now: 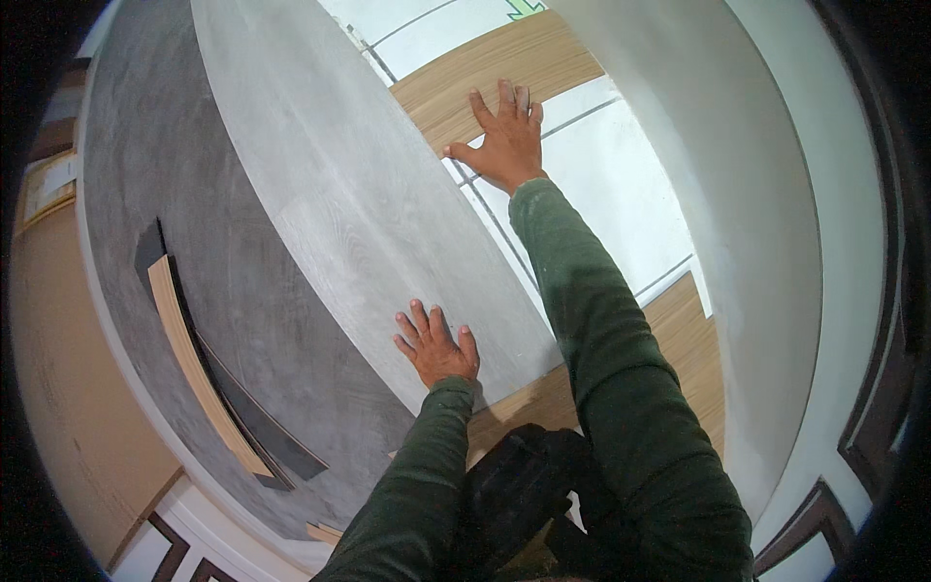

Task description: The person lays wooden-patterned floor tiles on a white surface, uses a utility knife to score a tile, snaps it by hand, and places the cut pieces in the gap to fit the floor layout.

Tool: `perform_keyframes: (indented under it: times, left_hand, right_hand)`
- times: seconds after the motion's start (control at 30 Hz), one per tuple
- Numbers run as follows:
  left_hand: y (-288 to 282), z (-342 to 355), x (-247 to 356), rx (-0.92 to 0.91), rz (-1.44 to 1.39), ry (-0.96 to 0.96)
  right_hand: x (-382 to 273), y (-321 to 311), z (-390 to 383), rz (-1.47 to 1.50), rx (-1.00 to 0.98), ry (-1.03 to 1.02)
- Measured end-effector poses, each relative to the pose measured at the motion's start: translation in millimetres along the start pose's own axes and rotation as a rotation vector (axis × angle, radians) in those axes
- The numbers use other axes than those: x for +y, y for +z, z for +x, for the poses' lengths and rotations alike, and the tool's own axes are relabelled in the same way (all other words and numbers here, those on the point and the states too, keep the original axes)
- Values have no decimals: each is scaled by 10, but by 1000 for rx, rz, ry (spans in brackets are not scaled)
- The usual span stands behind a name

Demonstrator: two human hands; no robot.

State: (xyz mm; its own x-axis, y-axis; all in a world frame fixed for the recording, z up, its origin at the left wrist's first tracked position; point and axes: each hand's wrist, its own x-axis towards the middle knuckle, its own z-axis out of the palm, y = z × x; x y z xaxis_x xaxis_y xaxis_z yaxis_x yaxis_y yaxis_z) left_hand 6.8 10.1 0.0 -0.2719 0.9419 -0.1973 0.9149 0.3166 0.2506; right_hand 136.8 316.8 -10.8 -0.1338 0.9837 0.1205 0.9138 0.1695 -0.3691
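While one tan strip point(199, 359) lies on one dark gray panel point(242, 262) at left, one pale gray plank point(359, 204) crosses the centre, directly under the left hand point(441, 351), palm down, fingers spread; farther right, the right hand point(509, 145), also spread, reaches over the upper of two wood-grain boards point(543, 50).

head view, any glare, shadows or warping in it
In the head view, a soft sheen lies on the pale grey plank; in the head view, its long edges bow and the corners go black; in the head view, soft shadow sits by the left hand.
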Motion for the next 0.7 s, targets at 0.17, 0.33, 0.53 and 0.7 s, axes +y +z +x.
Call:
perform_keyframes:
  times: [0.17,0.33,0.53,0.7]
  left_hand:
    - [12,30,44,-11,-19,3]
    - [18,-20,-33,-8,-39,0]
    - [104,-47,-88,-22,-27,-9]
    - [79,-15,-50,-45,-31,-6]
  right_hand:
    - [81,88,-4,-21,-14,-16]
    - [178,59,-27,21,27,-129]
    - [149,-10,-33,62,-44,-107]
    - [143,-10,23,68,-26,-97]
